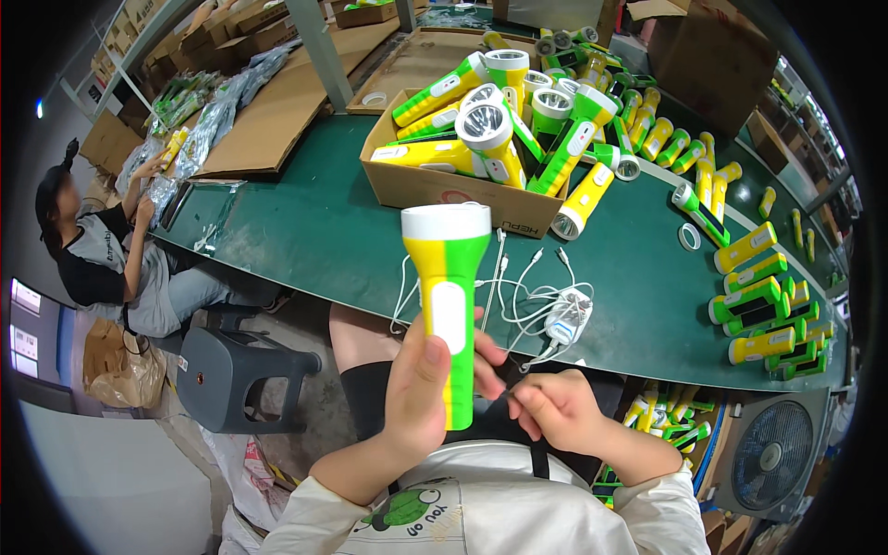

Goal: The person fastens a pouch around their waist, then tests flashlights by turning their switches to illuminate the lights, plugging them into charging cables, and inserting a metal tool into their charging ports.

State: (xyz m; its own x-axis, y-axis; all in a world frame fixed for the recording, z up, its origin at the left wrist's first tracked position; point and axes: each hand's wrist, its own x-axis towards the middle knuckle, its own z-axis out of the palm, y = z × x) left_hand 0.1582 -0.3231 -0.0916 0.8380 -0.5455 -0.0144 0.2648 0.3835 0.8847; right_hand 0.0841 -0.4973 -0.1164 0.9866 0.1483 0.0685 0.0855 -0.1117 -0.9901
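Observation:
My left hand (414, 393) is wrapped round a yellow and green flashlight (461, 370) with a white head and a white switch panel. The flashlight stands upright in front of me, head up. Close beside it, my right hand (566, 409) is closed in a pinch near the fingertips of my left. A small dark thing seems to be between those fingers, too small to name. Just beyond, on the green table (333, 250), lie white charging cables (529, 294) and a white charger block (566, 319).
An open cardboard box (407, 190) heaped with flashlights stands beyond my hands. More flashlights (758, 296) lie in piles along the right. A grey stool (236, 375) and a seated person (111, 245) are at the left; a fan (772, 453) is at the lower right.

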